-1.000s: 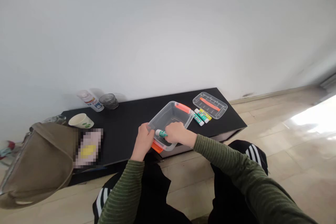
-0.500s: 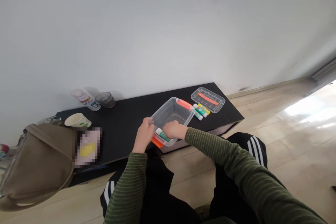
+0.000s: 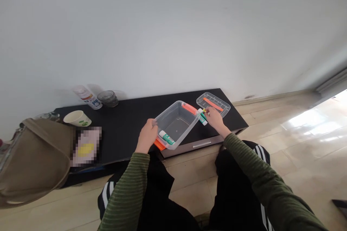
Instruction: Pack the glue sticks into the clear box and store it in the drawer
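My left hand (image 3: 148, 134) is closed on the near left end of a clear plastic box (image 3: 177, 115) with orange clips, which stands uncovered and a little askew. Inside, a green glue stick with a white cap (image 3: 167, 138) lies along that end. Just past the box's right end, my right hand (image 3: 215, 116) is closed with its fingertips on the glue sticks there. One green glue stick (image 3: 202, 118) shows beside the fingers, along with a bit of yellow; the hand hides the rest. Behind that hand lies the clear lid (image 3: 222, 104) with an orange handle.
All this rests on a low black cabinet (image 3: 130, 115) against the wall. Toward its left are a spray can (image 3: 90, 98), a dark glass (image 3: 108, 99), a paper cup (image 3: 77, 118), a blurred pink-and-yellow item (image 3: 86, 148) and a brown bag (image 3: 38, 158).
My right hand has left the inside of the box and moved right to the glue sticks beside it. The green glue stick stays in the box. My left hand keeps its hold.
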{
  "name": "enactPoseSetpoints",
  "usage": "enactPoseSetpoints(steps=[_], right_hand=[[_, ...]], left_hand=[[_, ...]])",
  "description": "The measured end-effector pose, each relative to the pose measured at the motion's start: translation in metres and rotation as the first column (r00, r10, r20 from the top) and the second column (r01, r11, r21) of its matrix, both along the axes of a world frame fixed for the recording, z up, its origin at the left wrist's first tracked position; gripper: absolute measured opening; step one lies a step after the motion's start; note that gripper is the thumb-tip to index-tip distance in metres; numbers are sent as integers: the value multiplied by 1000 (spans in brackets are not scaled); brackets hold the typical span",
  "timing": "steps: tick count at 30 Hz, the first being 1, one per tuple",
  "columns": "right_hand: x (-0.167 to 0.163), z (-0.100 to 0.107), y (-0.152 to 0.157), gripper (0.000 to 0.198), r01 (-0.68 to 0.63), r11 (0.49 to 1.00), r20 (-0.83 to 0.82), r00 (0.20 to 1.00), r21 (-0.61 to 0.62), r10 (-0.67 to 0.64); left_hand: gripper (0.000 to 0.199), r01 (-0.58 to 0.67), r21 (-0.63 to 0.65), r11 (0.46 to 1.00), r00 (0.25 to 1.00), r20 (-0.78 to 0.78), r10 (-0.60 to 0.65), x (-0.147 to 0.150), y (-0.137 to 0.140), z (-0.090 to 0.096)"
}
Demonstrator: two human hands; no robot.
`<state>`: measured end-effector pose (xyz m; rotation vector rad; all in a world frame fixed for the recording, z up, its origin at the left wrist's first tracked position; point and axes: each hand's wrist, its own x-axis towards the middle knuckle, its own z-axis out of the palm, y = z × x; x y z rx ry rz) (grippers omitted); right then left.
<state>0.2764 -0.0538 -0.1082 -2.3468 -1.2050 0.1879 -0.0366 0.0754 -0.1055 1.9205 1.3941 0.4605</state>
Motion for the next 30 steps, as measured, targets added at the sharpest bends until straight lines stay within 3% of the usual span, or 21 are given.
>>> enactPoseSetpoints(steps=[3, 8, 12, 15, 19, 21, 23, 26, 30], right_hand=[[2, -18, 2, 24, -71, 962, 53, 995, -262, 88], [-18, -33, 11, 38, -74, 896, 139, 979, -437, 149], [-24, -35, 16, 37, -97, 863, 131, 974, -495, 185], [-19, -31, 12, 36, -96, 910, 102, 984, -404, 149], [-12, -10, 1, 38, 17, 997, 99, 995, -79, -9], [-16, 11, -3, 39, 60, 995, 105, 992, 76, -68], [-28, 36, -4, 39, 24, 987, 123, 991, 162, -44], [-60, 68, 3, 34, -214, 976, 165, 965, 50, 203], [-106, 79, 26, 34, -450, 837, 152, 846, -312, 512]], left_hand=[[34, -13, 0, 1000, 1000, 7, 13, 0, 3, -3], [32, -26, 4, 1000, 1000, 15, 25, 0, 5, -5], [32, -17, 11, 1000, 1000, 16, 17, 0, 5, -3], [31, -12, 13, 1000, 1000, 3, 12, 0, 4, -1], [29, -19, 23, 1000, 1000, -6, 19, 1, 4, 0], [28, -27, 31, 999, 1000, -13, 27, 2, 4, 0], [27, -32, 36, 999, 999, -21, 33, 2, 3, 1], [27, -29, 44, 999, 999, -34, 31, 2, 2, 3], [27, -34, 55, 998, 999, -28, 35, 1, 0, 3]])
